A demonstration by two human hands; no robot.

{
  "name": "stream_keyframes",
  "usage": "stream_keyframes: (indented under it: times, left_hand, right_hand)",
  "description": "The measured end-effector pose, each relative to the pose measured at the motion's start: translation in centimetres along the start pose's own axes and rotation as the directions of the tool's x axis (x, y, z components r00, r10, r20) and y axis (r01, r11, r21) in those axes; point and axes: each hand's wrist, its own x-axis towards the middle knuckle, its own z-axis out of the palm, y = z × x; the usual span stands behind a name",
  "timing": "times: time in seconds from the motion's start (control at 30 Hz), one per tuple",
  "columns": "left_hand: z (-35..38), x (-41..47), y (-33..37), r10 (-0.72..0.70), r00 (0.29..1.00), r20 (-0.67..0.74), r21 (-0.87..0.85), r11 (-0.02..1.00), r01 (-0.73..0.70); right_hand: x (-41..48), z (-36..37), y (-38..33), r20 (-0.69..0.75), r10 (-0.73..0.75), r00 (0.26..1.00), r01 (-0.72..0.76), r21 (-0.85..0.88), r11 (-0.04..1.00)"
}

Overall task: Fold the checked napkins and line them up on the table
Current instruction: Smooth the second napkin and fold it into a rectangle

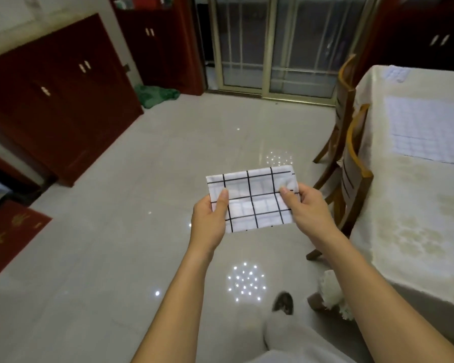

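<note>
Above the tiled floor [116, 205], off the bench's [404, 218] left edge, a folded checked napkin [252, 203] is held level between both hands. The left hand [210, 218] pinches its left edge, thumb on top; the right hand [307, 208] pinches its right edge. On the bench a larger checked napkin [430, 129] lies flat near the left edge. At the far corner sits a small pale cloth [397, 73], perhaps another napkin.

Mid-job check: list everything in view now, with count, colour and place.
held napkin: one, white with black checks, folded, in the air between both hands
flat napkin: one, white checked, on the table
far cloth: one, pale, blurred, table's far end
table: one, cream cloth, right
chairs: two, wooden, beside the table
cabinets: several, dark red, left wall
green cloth: one, floor by cabinets
mat: one, red, lower left
left hand: fingers grip napkin's left edge
right hand: fingers grip napkin's right edge
</note>
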Motion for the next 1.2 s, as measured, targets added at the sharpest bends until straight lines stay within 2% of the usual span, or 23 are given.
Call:
stream_keyframes:
  times: [0.17,0.3,0.4,0.57,0.7,0.87,0.97,1.07,1.2]
  left_hand:
    - [2.9,7.9,2.7,-0.001,1.000,0.019,-0.017,1.000,0.001]
    - [5.1,14.2,5.9,0.012,1.000,-0.024,0.010,1.000,-0.012]
    - [7.7,19.1,8.7,0.025,0.998,-0.055,-0.014,1.000,-0.026]
    - [12.2,25.4,10.4,0.018,1.000,0.024,-0.013,1.000,-0.017]
    - [14.6,31.6,10.2,0.004,0.998,0.069,-0.008,1.000,-0.004]
    - [17.8,42.5,11.6,0.038,0.988,0.148,-0.042,0.999,-0.032]
    - [20.2,49.2,13.5,0.055,0.960,0.274,-0.029,0.998,-0.048]
    - [22.4,55.4,15.9,0.084,0.921,0.381,-0.042,0.996,-0.074]
    - [25.5,62.2,18.1,0.110,0.883,0.457,-0.017,0.993,-0.115]
  right_hand:
    - [8.6,-1.4,0.7,-0.055,-0.009,0.998,0.012,0.053,0.999]
    - [16.3,-3.4,-0.9,0.006,0.046,0.999,-0.047,0.122,0.991]
    - [22.3,-5.5,-2.3,-0.017,0.042,0.999,-0.040,0.131,0.991]
    - [29.5,-8.1,-1.3,-0.066,0.019,0.998,-0.011,0.117,0.993]
    - [34.9,-9.2,0.1,-0.078,0.050,0.996,-0.044,0.071,0.997]
    - [43.5,-10.9,-0.4,-0.211,0.028,0.977,-0.030,-0.007,1.000]
    - [48.6,-12.0,-1.6,-0.297,0.015,0.955,-0.031,-0.049,0.998]
    - [53.2,-13.0,-2.6,-0.417,0.016,0.909,-0.033,-0.033,0.999]
    - [58.4,-13.9,-2.4,-0.524,0.034,0.851,-0.048,-0.013,0.999]
